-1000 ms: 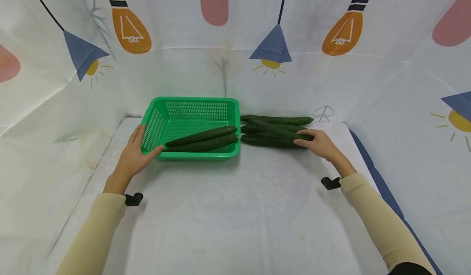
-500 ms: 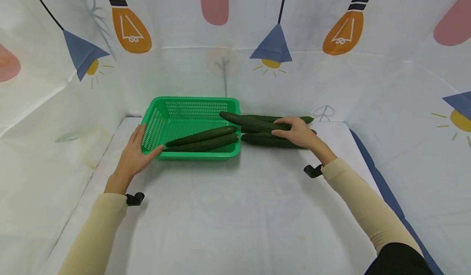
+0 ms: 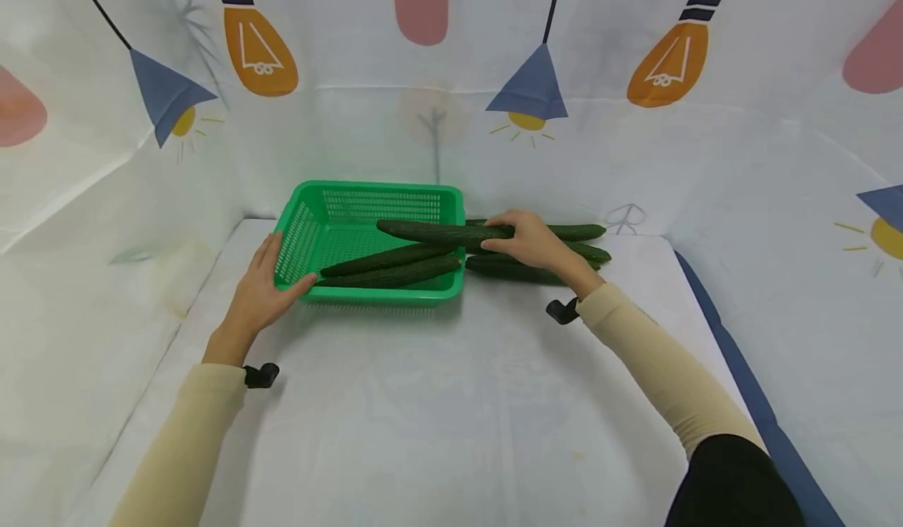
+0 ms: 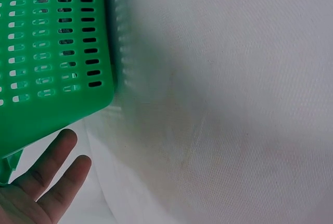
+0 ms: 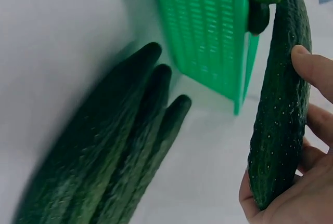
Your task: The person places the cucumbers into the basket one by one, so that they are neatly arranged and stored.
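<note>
A cucumber (image 3: 437,233) is pinched near its right end by my right hand (image 3: 531,241), its far end reaching over the green basket (image 3: 374,295). In the right wrist view thumb and fingers curl round this cucumber (image 5: 281,109), held up beside the basket wall (image 5: 203,31). My left hand (image 3: 261,292) rests at the basket's left front corner, thumb on the front rim. Two straight fingers (image 4: 65,185) of it show beside the basket wall (image 4: 47,109) in the left wrist view. Inside the basket two cucumbers (image 3: 395,274) lie side by side.
Right of the basket several more cucumbers (image 3: 515,270) lie together on the white-covered table (image 3: 437,401); the right wrist view shows three of these cucumbers (image 5: 104,141) close up. A printed white cloth (image 3: 353,135) hangs behind the table.
My right hand has lifted a cucumber from the pile and carried it left, so its far end is now over the basket. The left hand has stayed at the basket's corner.
</note>
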The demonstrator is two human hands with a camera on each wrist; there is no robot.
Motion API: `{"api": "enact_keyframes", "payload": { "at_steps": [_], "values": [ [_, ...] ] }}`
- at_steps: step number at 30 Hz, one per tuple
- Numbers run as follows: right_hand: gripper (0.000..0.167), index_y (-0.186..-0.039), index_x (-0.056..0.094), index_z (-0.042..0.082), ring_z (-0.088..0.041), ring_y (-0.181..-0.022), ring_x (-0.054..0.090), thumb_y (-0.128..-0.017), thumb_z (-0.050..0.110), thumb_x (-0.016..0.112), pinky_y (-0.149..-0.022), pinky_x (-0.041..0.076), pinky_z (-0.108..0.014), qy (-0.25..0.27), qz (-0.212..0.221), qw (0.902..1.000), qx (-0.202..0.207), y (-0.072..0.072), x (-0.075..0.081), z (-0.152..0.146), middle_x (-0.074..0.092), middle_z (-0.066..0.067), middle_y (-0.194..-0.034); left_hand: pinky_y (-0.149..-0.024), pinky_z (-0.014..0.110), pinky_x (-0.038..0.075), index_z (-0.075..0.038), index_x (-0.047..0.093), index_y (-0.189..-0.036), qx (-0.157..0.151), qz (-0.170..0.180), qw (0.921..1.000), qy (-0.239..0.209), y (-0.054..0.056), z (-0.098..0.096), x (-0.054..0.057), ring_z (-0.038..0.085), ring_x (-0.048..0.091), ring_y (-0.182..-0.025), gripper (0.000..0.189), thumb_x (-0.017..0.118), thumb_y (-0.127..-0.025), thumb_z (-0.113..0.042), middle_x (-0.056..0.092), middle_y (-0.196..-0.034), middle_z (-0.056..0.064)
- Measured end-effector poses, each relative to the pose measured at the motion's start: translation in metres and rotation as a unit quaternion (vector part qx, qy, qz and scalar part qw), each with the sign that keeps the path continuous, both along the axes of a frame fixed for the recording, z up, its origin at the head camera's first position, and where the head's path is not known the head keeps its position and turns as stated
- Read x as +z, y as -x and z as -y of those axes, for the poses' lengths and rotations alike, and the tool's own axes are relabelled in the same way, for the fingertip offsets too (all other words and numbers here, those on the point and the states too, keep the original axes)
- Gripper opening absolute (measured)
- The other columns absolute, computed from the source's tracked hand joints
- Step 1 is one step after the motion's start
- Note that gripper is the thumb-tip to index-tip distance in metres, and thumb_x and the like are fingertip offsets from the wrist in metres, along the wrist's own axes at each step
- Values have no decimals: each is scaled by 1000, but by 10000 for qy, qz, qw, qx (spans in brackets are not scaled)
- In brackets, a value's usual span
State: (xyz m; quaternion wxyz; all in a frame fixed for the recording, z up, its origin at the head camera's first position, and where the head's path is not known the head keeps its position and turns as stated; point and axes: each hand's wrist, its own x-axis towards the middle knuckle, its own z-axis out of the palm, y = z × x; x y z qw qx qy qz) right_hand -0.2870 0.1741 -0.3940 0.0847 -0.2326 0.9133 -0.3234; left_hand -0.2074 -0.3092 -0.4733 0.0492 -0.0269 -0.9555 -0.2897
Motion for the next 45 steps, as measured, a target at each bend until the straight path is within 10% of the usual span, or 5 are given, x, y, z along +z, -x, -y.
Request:
{"api": "enact_keyframes", "payload": {
  "at_steps": [30, 38, 45],
  "values": [
    [49, -140, 65, 19, -36, -137, 51, -98, 45, 68, -106, 37, -65, -1573, -1194, 9800, 263, 25, 27, 88, 59, -8, -147, -105, 84, 25, -22, 0, -168, -74, -14, 10000, 63, -2, -2, 3, 57, 22, -150, 102, 61, -95, -59, 4, -174, 15],
    [47, -138, 66, 22, -34, -121, 56, -98, 46, 67, -99, 44, -58, -2394, -1738, 9543, 424, 22, 29, 116, 61, -7, -140, -104, 84, 26, -22, 0, -168, -102, 10, 9999, 90, 0, -1, 2, 57, 21, -151, 100, 59, -96, -61, 2, -174, 13],
    [44, -139, 65, 21, -34, -122, 55, -99, 40, 66, -97, 45, -59, -2410, -1469, 9578, 545, 17, 19, 132, 59, -7, -141, -103, 84, 27, -21, 2, -168, -121, 10, 9998, 133, -1, 1, -1, 58, 23, -150, 99, 59, -97, -60, 2, -174, 13]
  ]
}}
